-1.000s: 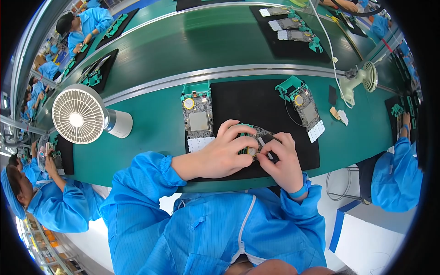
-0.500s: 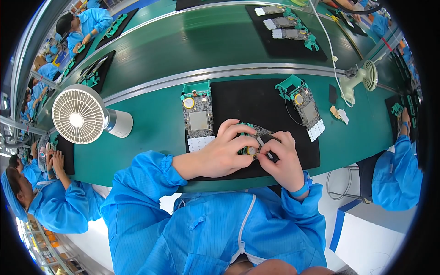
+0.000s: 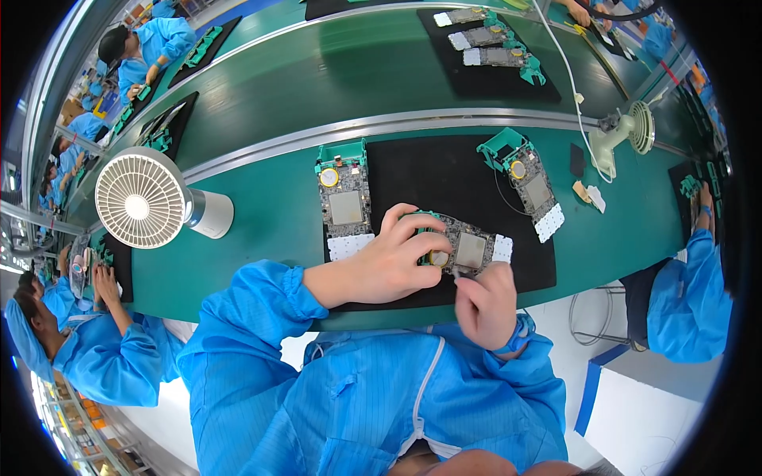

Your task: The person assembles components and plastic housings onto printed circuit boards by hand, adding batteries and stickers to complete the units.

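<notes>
A circuit board [image 3: 470,250] with a grey square shield and a white end lies on the black mat, its green frame end under my left hand [image 3: 389,255]. My left fingers and thumb close round that end, beside a round yellow-rimmed coin cell [image 3: 439,258]. At the board's near edge, my right hand [image 3: 486,305] is closed, with a small greyish tip by its fingers; what it holds is hidden. Another circuit board [image 3: 345,208] with a green frame stands left of my left hand. A third circuit board [image 3: 536,190] lies at the right, with a thin wire beside it.
A white fan [image 3: 139,198] stands at the left, and a pale green fan [image 3: 627,135] at the right. Small scraps [image 3: 589,196] and a dark pad [image 3: 577,160] lie near it. Beyond the metal rail [image 3: 397,127], a black mat holds more boards. Co-workers sit on both sides.
My right hand has moved down and turned, uncovering the board's shield and white end. The dark piece seen between my hands is out of sight. My left hand keeps its hold.
</notes>
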### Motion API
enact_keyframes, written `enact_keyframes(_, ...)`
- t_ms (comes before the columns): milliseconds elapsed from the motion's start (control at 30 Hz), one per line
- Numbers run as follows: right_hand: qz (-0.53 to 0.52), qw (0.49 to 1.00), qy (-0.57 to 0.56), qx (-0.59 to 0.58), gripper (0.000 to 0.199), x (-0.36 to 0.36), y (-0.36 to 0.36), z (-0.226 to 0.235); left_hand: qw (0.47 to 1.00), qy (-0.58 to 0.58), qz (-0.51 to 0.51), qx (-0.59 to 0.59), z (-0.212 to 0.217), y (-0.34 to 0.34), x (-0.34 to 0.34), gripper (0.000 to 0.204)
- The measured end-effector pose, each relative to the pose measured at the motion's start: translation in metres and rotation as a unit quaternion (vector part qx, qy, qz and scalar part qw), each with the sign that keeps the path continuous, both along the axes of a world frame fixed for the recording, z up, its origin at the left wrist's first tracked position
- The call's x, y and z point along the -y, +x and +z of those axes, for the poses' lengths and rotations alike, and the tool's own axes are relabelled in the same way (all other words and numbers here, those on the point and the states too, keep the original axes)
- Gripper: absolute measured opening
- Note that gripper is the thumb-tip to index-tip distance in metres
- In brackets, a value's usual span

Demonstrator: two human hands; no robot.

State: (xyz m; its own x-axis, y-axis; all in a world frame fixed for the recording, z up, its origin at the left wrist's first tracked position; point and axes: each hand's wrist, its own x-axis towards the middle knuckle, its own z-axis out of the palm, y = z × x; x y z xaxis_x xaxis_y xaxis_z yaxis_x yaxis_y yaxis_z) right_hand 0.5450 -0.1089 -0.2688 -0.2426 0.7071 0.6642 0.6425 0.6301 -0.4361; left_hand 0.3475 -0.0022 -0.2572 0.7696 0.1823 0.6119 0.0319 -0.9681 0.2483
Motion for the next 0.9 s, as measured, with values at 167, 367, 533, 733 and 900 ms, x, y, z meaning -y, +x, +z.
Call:
enact_keyframes(167,-0.023,0.996,-0.047,-0.073,0.033,-0.013,-0.006,0.0,1.0,0.004,0.003,0.001,-0.003,-0.001,-0.001,0.026)
enact_keyframes(367,0.002,0.992,-0.057,-0.117,0.035,-0.016,-0.004,-0.003,1.0,-0.001,0.001,0.0,-0.002,-0.001,-0.001,0.023)
enact_keyframes(533,0.02,0.992,-0.055,-0.116,0.035,-0.018,-0.005,-0.001,1.0,0.001,-0.002,0.006,-0.004,0.0,-0.001,0.025)
enact_keyframes(733,0.017,0.995,-0.042,-0.084,0.035,-0.019,-0.005,0.0,1.0,-0.004,-0.013,0.015,-0.005,0.0,-0.001,0.024)
enact_keyframes(900,0.016,0.987,-0.089,-0.134,0.032,-0.018,-0.003,-0.003,1.0,-0.022,-0.007,0.013,-0.006,0.0,-0.001,0.021)
